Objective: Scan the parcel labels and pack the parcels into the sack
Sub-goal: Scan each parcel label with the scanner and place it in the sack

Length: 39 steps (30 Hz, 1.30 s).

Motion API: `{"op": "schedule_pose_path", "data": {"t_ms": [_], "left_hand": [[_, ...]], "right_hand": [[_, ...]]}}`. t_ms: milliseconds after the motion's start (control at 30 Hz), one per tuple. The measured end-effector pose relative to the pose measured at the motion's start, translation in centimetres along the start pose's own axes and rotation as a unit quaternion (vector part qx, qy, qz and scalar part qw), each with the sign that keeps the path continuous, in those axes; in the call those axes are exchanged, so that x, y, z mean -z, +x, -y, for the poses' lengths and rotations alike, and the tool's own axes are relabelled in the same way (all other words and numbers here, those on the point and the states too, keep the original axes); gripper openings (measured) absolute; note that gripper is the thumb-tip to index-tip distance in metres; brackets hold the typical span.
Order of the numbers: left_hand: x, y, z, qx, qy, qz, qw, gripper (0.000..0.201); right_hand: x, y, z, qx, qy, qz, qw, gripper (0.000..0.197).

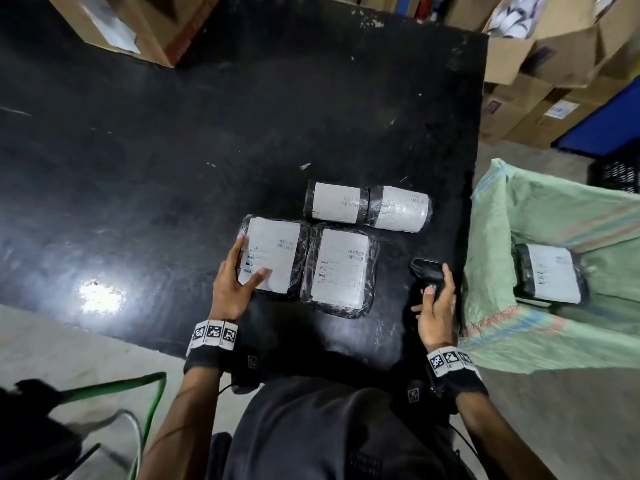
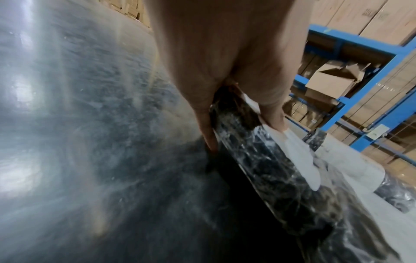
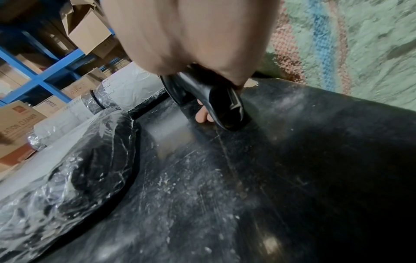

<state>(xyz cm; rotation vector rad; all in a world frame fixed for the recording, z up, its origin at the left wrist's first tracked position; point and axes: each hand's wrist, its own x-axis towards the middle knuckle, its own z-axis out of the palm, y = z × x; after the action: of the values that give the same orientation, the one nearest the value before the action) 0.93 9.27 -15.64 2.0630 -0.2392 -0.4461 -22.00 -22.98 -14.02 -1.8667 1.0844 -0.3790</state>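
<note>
Fingers of our left hand (image 1: 232, 285) pinch the near-left flat parcel (image 1: 272, 259); our right hand (image 1: 435, 308) curls around the barcode scanner (image 1: 426, 273). Scanning is likely next: aim at its label, then pack it into the green sack (image 1: 540, 209).

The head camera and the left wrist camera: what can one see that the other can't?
Only the head view shows the right hand holding the black scanner, the green sack with one parcel inside, and four parcels on the black table.

Only the left wrist view shows the blue shelving stacked with cardboard boxes, and the dark wrapped side edge of the gripped parcel.

Both show the left hand gripping the left flat parcel, thumb on its white label, fingers at its side, plus the table.
</note>
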Motion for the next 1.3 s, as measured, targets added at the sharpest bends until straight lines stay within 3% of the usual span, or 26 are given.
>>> {"op": "schedule_pose_path", "data": {"t_ms": [100, 233, 467, 700, 900, 1300], "left_hand": [[0.2, 0.3, -0.4, 0.014, -0.014, 0.027, 0.999, 0.092], [0.8, 0.4, 0.3, 0.03, -0.114, 0.074, 0.99, 0.094], [1.4, 0.4, -2.2, 0.015, -0.154, 0.043, 0.987, 0.076], [2.7, 1.3, -6.7, -0.06, -0.149, 0.016, 0.987, 0.075], [2.1, 2.7, -11.5, -0.132, -0.205, 0.002, 0.97, 0.073], [-3.9, 6.8, -23.7, -0.195, -0.313, 0.026, 0.929, 0.071]], "right_hand": [[0.0, 0.2, -0.2, -0.008, -0.004, -0.007, 1.0, 0.05], [0.1, 0.1, -0.5, 0.026, -0.02, -0.011, 0.999, 0.048], [0.8, 0.9, -0.9, 0.032, 0.017, -0.016, 0.999, 0.051], [3.2, -0.2, 4.7, 0.1, 0.06, -0.003, 0.993, 0.055], [5.4, -0.8, 10.5, 0.154, 0.104, -0.003, 0.983, 0.051], [8.0, -2.2, 20.7, 0.213, 0.17, -0.018, 0.962, 0.052]]}}
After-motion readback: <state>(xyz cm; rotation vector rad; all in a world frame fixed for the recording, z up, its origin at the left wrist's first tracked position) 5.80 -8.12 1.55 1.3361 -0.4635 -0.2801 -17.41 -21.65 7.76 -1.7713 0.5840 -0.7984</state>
